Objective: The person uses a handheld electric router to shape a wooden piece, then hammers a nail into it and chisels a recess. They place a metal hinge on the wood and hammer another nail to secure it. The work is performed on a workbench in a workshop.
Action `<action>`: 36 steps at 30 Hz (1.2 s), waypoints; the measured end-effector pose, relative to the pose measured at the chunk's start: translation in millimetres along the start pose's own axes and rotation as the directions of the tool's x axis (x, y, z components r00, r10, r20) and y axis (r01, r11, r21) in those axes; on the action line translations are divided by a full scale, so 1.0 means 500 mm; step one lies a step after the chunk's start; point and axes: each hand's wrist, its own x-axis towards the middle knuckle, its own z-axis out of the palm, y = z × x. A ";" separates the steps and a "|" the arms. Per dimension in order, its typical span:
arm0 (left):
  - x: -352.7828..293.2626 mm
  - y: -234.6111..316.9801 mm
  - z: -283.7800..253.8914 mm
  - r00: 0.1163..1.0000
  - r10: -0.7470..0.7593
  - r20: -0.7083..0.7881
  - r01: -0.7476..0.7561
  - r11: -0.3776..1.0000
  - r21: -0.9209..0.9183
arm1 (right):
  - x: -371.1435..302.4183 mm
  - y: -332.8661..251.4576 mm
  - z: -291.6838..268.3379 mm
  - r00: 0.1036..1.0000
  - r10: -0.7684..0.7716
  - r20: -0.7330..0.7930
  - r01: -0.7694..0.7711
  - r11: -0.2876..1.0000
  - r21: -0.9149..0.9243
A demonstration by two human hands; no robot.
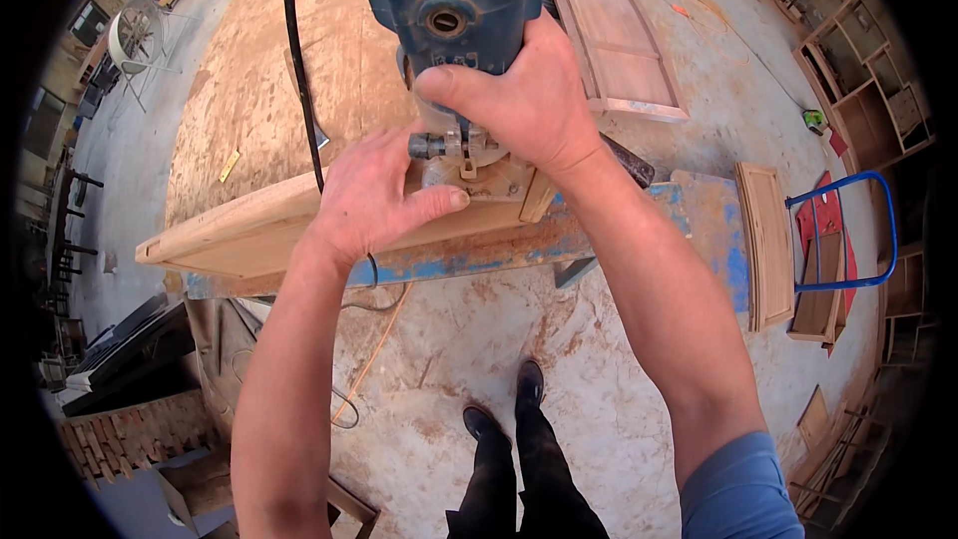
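Observation:
A blue router (pixel 449 10) with a clear base and a side clamp knob (pixel 427 146) stands upright on the edge of a wooden frame piece (pixel 239 230). My right hand (pixel 539 105) is wrapped around the lower part of its body, thumb across the front. Lower down, my left hand (pixel 369 190) grips the base, with the thumb along the near side and the fingers behind, partly hidden. The bit and its contact with the wood cannot be seen. A black power cord (pixel 296 50) hangs to the left of the router and passes behind my left hand.
The frame piece lies on a blue-stained workbench (pixel 479 252) before a large plywood sheet (pixel 249 70). A panelled door (pixel 609 20) lies beyond on the right. A blue-handled cart (pixel 888 230) stands right, near a small wooden panel (pixel 763 245). Cord loops lie by my feet.

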 end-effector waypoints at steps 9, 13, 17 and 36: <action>-0.002 0.011 -0.008 0.997 -0.072 0.038 0.069 0.994 0.084 | 0.009 0.023 0.003 0.998 -0.067 0.006 0.067 0.995 0.070; -0.002 0.010 -0.009 0.997 -0.066 0.040 0.063 0.994 0.086 | 0.008 0.022 0.005 0.999 -0.047 0.006 0.047 0.996 0.071; -0.002 0.003 -0.002 0.998 -0.059 0.018 0.057 0.996 0.066 | 0.011 0.026 0.001 0.999 -0.042 0.022 0.040 0.998 0.056; -0.004 -0.003 0.004 0.996 -0.080 -0.029 0.081 0.995 0.064 | 0.015 0.018 0.002 1.000 -0.016 -0.008 0.016 0.999 -0.033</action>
